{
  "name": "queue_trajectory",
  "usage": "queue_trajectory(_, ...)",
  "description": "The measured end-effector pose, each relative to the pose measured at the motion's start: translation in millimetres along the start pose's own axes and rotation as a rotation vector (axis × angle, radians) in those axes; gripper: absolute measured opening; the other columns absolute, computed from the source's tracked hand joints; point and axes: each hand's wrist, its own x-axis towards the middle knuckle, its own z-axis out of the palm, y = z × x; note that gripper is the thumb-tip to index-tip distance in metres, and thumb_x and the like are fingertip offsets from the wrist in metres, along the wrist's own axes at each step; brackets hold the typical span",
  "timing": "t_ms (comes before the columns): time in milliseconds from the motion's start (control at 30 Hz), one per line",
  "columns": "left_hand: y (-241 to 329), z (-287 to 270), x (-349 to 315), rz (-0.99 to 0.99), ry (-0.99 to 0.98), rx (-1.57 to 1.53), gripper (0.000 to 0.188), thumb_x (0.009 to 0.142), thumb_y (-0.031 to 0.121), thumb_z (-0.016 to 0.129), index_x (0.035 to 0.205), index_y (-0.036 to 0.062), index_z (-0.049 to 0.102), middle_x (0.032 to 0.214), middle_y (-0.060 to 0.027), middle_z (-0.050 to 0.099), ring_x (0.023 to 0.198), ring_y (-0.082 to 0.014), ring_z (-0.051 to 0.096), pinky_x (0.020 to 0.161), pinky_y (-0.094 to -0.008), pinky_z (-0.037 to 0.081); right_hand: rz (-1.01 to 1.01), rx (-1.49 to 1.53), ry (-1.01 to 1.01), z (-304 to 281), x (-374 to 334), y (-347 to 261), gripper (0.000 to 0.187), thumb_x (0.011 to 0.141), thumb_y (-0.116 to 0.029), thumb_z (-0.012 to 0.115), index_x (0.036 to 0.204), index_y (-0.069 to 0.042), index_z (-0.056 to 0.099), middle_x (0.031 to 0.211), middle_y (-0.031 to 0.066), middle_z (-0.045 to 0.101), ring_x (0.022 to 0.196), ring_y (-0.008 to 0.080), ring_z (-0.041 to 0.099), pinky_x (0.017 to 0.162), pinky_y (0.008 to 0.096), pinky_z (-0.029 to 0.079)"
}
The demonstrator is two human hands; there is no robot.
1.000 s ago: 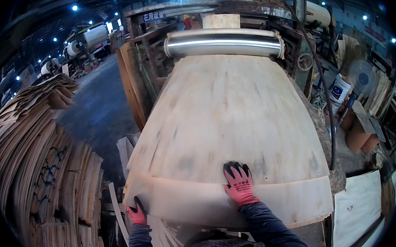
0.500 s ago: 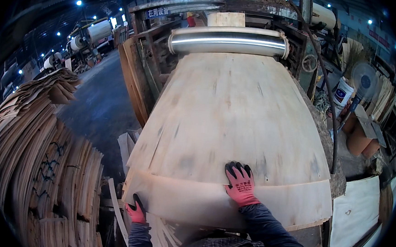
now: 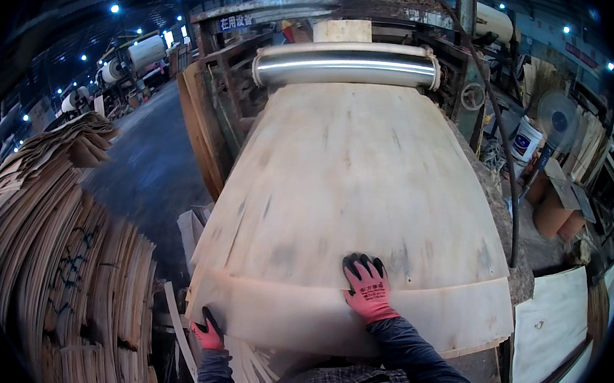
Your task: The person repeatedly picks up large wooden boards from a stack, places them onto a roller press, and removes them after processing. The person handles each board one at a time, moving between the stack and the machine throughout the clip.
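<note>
Right hand point(image 3: 366, 289), pink glove with black fingertips: fingers point(image 3: 364, 264) lay slightly spread, palm down, gripping nothing, across a crosswise edge in the wood veneer point(image 3: 343, 183). Left hand point(image 3: 209, 333), matching glove: rested at the wood veneer's near left corner; whether it pinched the edge could not be told. Wood veneer, pale with grey marks: lay before the person, stretching away toward a shiny roller point(image 3: 345, 67). Veneer stack point(image 3: 97, 291), large: stood at left. White bucket point(image 3: 526, 138), fan point(image 3: 558, 118) and cardboard box point(image 3: 552, 209): stood at right.
</note>
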Motion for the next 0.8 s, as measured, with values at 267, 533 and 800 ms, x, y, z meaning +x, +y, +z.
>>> queue_trajectory(267, -13.1, -0.5, 2.3, 0.024, -0.002, -0.037, 0.054, 0.084, 0.025, 0.055, 0.124, -0.0063, 0.035, 0.122, -0.0236, 0.04, 0.113, -0.0328, 0.04, 0.096, -0.0388, 0.032, -0.009, 0.013, 0.014, -1.9, -0.5, -1.5, 0.055, 0.069, -0.035, 0.061, 0.12, -0.019, 0.048, 0.124, 0.007, 0.044, 0.118, 0.0269, 0.036, 0.102, 0.0467, 0.02)
queue_trajectory(533, -21.6, 2.0, 3.4, 0.016, 0.023, -0.033, 0.052, 0.082, 0.017, 0.058, 0.122, -0.0072, 0.035, 0.122, -0.0242, 0.04, 0.112, -0.0334, 0.04, 0.096, -0.0392, 0.032, -0.021, 0.017, 0.039, -2.2, -1.0, -0.4, 0.055, 0.068, -0.034, 0.061, 0.12, -0.019, 0.048, 0.123, 0.0071, 0.045, 0.117, 0.0272, 0.037, 0.101, 0.0464, 0.021)
queue_trajectory(800, -4.7, -0.2, 0.4, -0.025, 0.034, 0.064, 0.054, 0.082, 0.019, 0.057, 0.123, -0.0078, 0.034, 0.123, -0.0259, 0.039, 0.114, -0.0351, 0.039, 0.096, -0.0397, 0.032, -0.017, 0.027, 0.029, -2.4, -1.1, 0.0, 0.055, 0.069, -0.034, 0.061, 0.12, -0.019, 0.048, 0.123, 0.0073, 0.045, 0.117, 0.027, 0.037, 0.101, 0.0465, 0.022)
